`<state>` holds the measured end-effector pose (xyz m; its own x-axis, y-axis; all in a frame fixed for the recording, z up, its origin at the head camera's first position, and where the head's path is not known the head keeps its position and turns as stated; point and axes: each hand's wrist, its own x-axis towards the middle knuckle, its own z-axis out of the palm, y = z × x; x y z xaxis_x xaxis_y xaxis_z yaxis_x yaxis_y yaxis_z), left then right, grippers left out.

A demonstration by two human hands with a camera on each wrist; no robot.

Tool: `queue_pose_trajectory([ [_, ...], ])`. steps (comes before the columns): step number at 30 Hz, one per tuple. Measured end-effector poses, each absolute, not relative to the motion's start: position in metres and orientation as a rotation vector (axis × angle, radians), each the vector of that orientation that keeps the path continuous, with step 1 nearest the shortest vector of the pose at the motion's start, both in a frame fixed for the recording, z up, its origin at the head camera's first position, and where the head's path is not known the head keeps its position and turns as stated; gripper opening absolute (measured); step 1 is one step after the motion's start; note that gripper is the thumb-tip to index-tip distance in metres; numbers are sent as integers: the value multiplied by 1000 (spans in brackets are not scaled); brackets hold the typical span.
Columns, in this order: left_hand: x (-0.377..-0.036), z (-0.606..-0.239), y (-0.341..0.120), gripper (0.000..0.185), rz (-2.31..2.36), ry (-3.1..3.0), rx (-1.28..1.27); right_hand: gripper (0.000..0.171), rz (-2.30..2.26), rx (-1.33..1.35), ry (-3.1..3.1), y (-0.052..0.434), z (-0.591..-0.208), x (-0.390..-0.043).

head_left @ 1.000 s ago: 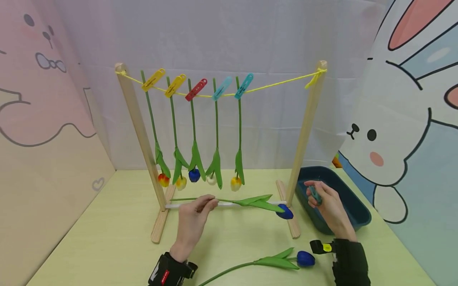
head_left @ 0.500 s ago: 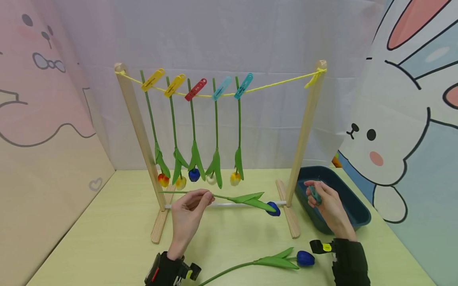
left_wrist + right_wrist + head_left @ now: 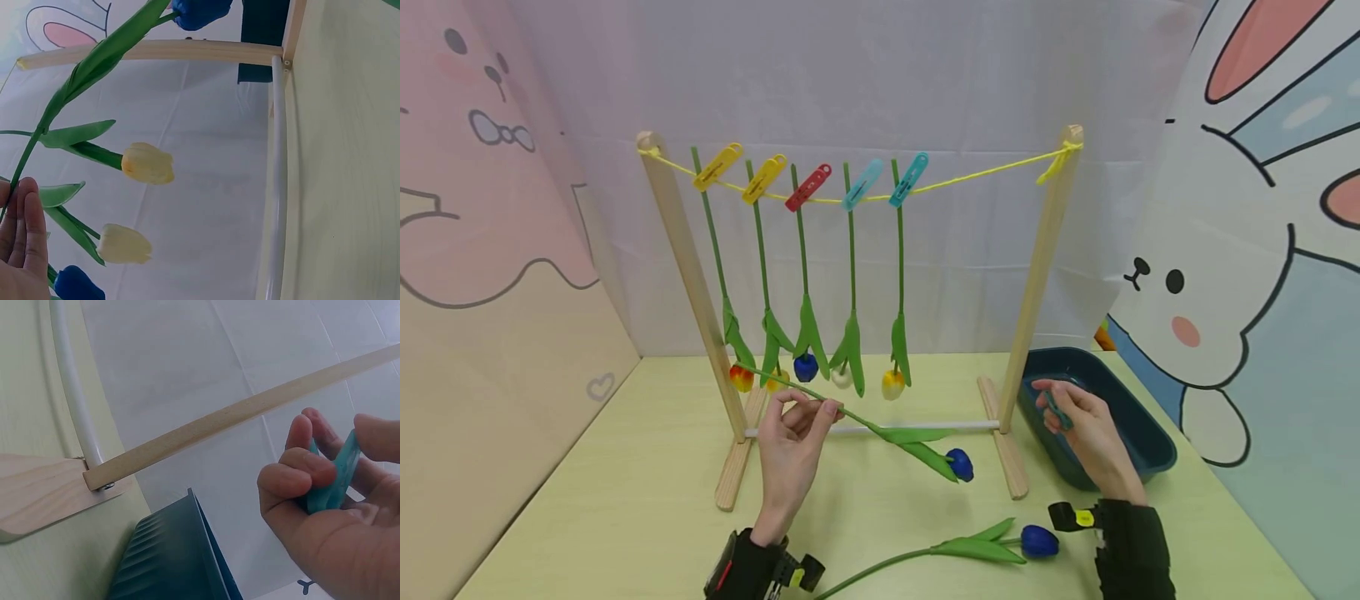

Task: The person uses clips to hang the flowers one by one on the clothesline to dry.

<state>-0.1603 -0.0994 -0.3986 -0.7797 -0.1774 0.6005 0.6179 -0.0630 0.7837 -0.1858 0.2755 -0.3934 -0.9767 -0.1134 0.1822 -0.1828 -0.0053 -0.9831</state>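
My left hand (image 3: 793, 454) pinches the green stem of a blue artificial tulip (image 3: 917, 443) between thumb and fingers. The stem slants from upper left down to the blue bloom (image 3: 959, 465) at lower right, in front of the rack. In my right hand (image 3: 1088, 429) is a teal clothespin (image 3: 334, 478), gripped between thumb and curled fingers near the dark basin. Several tulips hang head down from a yellow line (image 3: 977, 177), each held by a clothespin, the rightmost by a teal clothespin (image 3: 909, 180). Another blue tulip (image 3: 977, 548) lies on the table at the front.
The wooden rack has a left post (image 3: 692, 283), a right post (image 3: 1041, 283) and a white crossbar (image 3: 917, 427) low between them. A dark blue-green basin (image 3: 1161, 454) stands right of the rack on the pale table (image 3: 625, 500). A white sheet (image 3: 970, 83) hangs behind.
My left hand has moved slightly left, and the held tulip has turned so its stem end points up and its bloom down. My right hand keeps the clothespin in nearly the same place.
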Motion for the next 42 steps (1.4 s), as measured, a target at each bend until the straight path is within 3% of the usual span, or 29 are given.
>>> queue_pose_trajectory([
  [9, -158, -396, -98, 27, -1977, -1653, -427, 65, 2279, 270, -2137, 274, -390, -190],
  [15, -154, -390, -98, 21, -1974, -1644, -416, 33, 2247, 359, -2057, 274, -389, -187],
  [18, -153, -384, -99, 21, -1950, -1629, -422, 27, 2192, 395, -2032, 274, -387, -183],
  [22, -160, -379, -95, 25, -1875, -1583, -531, 30, 2108, 375, -2025, 272, -380, -181],
  [27, -210, -416, -89, 32, -1733, -1519, -789, 35, 2024, 358, -2033, 264, -361, -183],
  [32, -226, -398, -69, 38, -1580, -1549, -936, 28, 2017, 434, -1931, 253, -333, -189],
  [38, -210, -345, -44, 27, -1619, -1671, -896, 32, 1901, 516, -1849, 238, -293, -198],
  [42, -250, -360, -28, 29, -1600, -1655, -924, 35, 1777, 523, -1841, 227, -270, -203],
])
